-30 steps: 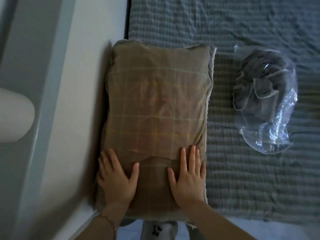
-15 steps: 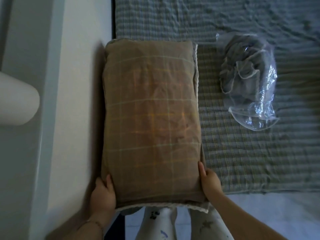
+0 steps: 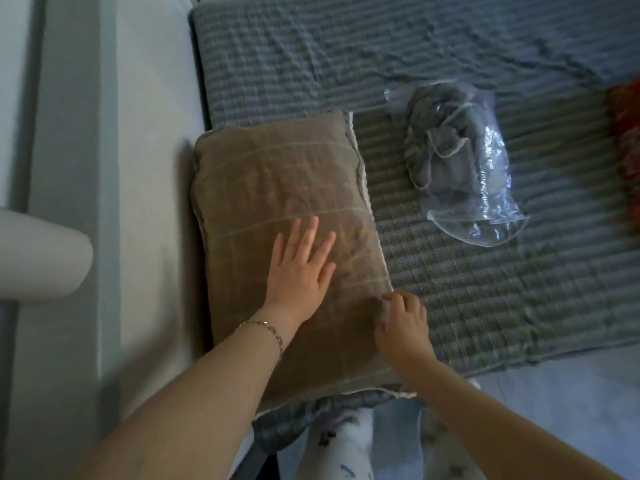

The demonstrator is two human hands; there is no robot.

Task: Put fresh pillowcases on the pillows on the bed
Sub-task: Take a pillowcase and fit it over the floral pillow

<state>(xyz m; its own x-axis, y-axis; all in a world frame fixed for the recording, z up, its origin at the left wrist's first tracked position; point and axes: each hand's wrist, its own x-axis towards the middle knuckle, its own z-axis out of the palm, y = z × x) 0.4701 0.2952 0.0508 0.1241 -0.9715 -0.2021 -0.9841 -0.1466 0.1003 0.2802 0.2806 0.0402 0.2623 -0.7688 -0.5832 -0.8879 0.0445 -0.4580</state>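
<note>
1. Pillow (image 3: 287,202): it lies lengthwise on the left side of the bed (image 3: 485,306), its long left edge against the pale wall (image 3: 149,168) and its near end reaching the bed's near edge.
2. It wears a brown checked pillowcase (image 3: 249,174) that covers it from end to end. A pale seam or inner edge shows along the right side.
3. The left hand (image 3: 298,268) lies flat on top of the pillow, palm down, fingers straight and spread apart, holding nothing. A thin bracelet (image 3: 268,327) sits on that wrist.
4. The right hand (image 3: 401,327) is at the pillow's right edge near the near corner. Its fingers are curled with the tips at the seam, but I cannot tell whether they pinch the cloth or only touch it.
5. A clear plastic bag (image 3: 485,209) lies on the bed well to the right of the pillow, with bundled grey cloth (image 3: 446,157) inside; this may be another pillowcase.
6. A red patterned thing (image 3: 628,150) shows at the far right edge, too cut off to name.
7. Progress, as a judgement: this pillow looks covered and is being smoothed or tidied. Whether the brown pillowcase is the fresh one cannot be told, and the bagged cloth suggests more work is left.
</note>
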